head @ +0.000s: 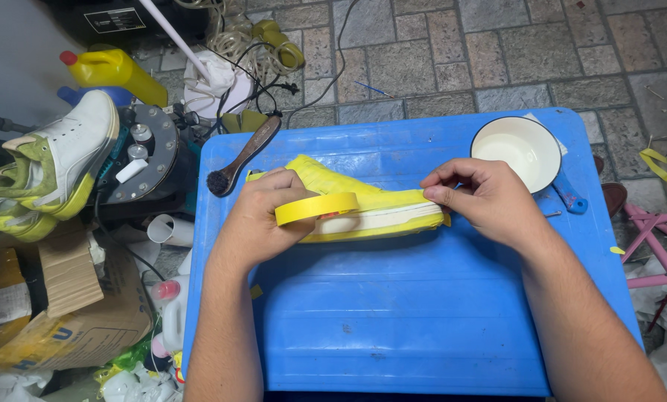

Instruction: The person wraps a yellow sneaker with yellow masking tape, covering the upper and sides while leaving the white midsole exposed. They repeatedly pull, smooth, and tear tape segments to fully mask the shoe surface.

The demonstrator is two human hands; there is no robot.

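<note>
Your left hand is curled around a roll of yellow tape, fingers wrapped over its top and thumb under its near edge, so the roll stands on edge against the side of the shoe; your right hand has its fingertips drawn together at the shoe's toe end, pressing or pinching a strip of tape along the pale sole edge, though the view does not show whether the strip is gripped or only pressed flat. The shoe lies on its side across the upper middle of the blue plastic table, wrapped almost wholly in yellow tape, with the whitish sole band facing you; it sits between your two hands, touching both. Just behind your left hand a brush with a dark wooden handle lies slantwise at the table's far left corner, bristles pointing off the edge; near the far right corner stands a white bowl with a blue handle, close behind your right hand but apart from it. Off the table to your left a white and green sneaker rests on a round metal machine, with a yellow bottle behind it and cardboard boxes below; a pink frame shows at the right edge on the stone-paved floor.
</note>
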